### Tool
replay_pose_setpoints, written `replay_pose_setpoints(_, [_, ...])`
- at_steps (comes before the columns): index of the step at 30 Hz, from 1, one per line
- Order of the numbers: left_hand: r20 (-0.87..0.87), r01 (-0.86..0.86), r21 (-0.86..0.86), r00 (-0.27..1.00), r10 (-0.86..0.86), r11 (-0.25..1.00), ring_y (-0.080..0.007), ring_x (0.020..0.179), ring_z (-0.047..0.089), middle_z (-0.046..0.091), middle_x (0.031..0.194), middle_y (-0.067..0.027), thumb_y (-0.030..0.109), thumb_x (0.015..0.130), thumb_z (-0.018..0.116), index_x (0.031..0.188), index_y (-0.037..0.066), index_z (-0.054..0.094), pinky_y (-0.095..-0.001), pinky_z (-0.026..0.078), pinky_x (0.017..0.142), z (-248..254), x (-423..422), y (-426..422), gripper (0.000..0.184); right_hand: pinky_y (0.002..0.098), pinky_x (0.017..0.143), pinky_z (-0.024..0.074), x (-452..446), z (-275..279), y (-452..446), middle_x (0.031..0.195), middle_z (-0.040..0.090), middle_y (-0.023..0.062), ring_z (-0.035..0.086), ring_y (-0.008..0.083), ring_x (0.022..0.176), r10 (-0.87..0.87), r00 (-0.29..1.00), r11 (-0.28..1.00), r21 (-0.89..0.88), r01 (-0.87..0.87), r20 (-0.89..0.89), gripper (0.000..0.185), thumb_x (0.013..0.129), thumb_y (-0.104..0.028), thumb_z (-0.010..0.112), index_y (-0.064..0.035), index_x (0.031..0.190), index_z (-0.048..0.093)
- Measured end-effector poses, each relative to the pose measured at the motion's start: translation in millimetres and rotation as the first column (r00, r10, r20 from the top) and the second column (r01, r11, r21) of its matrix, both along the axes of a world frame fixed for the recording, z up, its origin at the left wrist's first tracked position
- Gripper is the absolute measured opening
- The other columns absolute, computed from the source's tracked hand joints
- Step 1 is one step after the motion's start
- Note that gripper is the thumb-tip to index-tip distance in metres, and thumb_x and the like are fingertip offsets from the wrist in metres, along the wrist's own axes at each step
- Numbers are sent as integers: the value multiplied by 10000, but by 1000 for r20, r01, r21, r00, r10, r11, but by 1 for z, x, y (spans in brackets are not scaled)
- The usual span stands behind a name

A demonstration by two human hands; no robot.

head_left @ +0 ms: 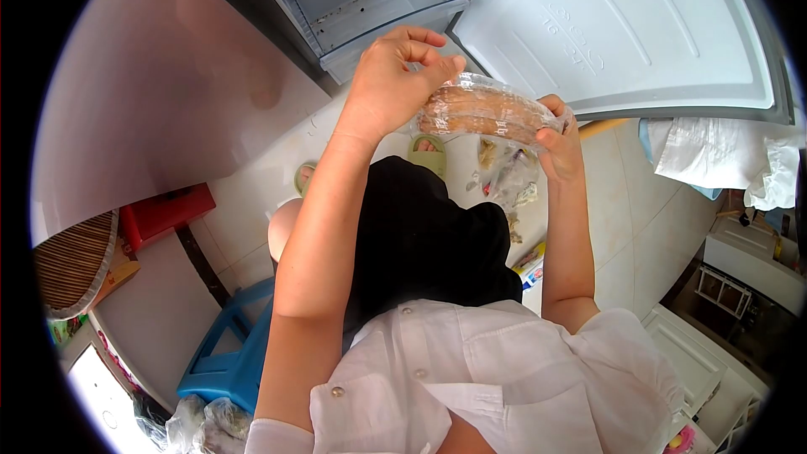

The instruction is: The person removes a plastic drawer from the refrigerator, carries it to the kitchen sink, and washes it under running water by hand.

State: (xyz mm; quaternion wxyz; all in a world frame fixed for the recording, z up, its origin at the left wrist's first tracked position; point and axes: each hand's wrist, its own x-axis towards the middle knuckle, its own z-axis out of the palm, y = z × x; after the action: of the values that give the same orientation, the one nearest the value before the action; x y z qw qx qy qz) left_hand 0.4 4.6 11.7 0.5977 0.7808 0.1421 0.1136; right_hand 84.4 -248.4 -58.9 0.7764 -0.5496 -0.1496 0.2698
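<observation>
A plastic-wrapped brown food package (487, 114), long and slightly curved, hangs in front of the open fridge. My right hand (561, 139) grips its right end, thumb in front and fingers behind. At its left end my left hand (405, 76) is raised with curled fingers, thumb and fingertips close to the clear wrap. Whether those fingertips pinch the film is too small to tell. Behind the hands an open fridge drawer (391, 27) shows dark specks on its bottom.
The fridge door (614, 25) stands open at the upper right. Plastic bags (508, 172) lie on the tiled floor near green slippers (429, 155). A blue stool (223, 361) and a red box (168, 214) are at the left. A white bag (710, 151) is at the right.
</observation>
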Motion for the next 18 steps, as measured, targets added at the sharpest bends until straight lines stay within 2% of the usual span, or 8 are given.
replay_pose_setpoints(4, [-41, 15, -36, 999, -16, 999, -212, 916, 572, 602, 1088, -89, 309, 765, 706, 698, 36, 693, -328, 457, 765, 0, 0, 2, 281, 263, 739, 456, -6, 3, 6, 871, 617, 30, 569, 109, 800, -62, 989, 996, 56, 70, -131, 407, 657, -201, 807, -22, 950, 590])
replay_pose_setpoints(7, [21, -23, 8, 1000, 23, 1000, -214, 980, 555, 597, 1100, -93, 360, 778, 699, 842, 44, 701, -336, 449, 797, -1, 1, 1, 322, 284, 739, 475, -10, 3, 8, 883, 623, 38, 584, 127, 806, -163, 967, 983, 45, 175, -196, 374, 698, -187, 776, -28, 975, 582])
replay_pose_setpoints(10, [-46, -36, -168, 999, 29, 985, -227, 1044, 531, 589, 1124, -91, 392, 786, 691, 1081, 54, 637, -350, 438, 848, 1, 2, 4, 452, 300, 763, 476, -6, -4, 4, 905, 622, 46, 589, 144, 834, -151, 964, 985, 45, 165, -220, 382, 711, -193, 765, -30, 1001, 576])
replay_pose_setpoints(13, [-28, -81, -109, 997, 78, 991, -233, 1055, 529, 580, 1137, -106, 399, 780, 696, 1246, 32, 512, -358, 431, 883, -8, 4, 8, 621, 308, 787, 470, -5, -10, 1, 944, 616, 53, 583, 152, 874, -156, 954, 981, 71, 179, -257, 408, 721, -204, 756, -28, 1035, 566])
replay_pose_setpoints(16, [-6, -53, -200, 999, 53, 978, -237, 1050, 536, 570, 1147, -132, 360, 762, 717, 1306, -9, 418, -347, 425, 906, -8, 3, 6, 722, 378, 940, 427, 0, -24, -10, 1176, 570, 115, 543, 232, 1086, -111, 974, 989, 73, 128, -199, 612, 784, -311, 699, 12, 1246, 461])
replay_pose_setpoints(18, [-9, 13, -243, 1000, -15, 970, -182, 1015, 548, 584, 1115, -120, 264, 761, 718, 1323, -39, 371, -323, 411, 911, 2, 1, 5, 727, 379, 943, 425, 1, -28, -11, 1175, 571, 116, 542, 235, 1088, -138, 968, 986, 59, 153, -207, 601, 782, -309, 701, 11, 1236, 471])
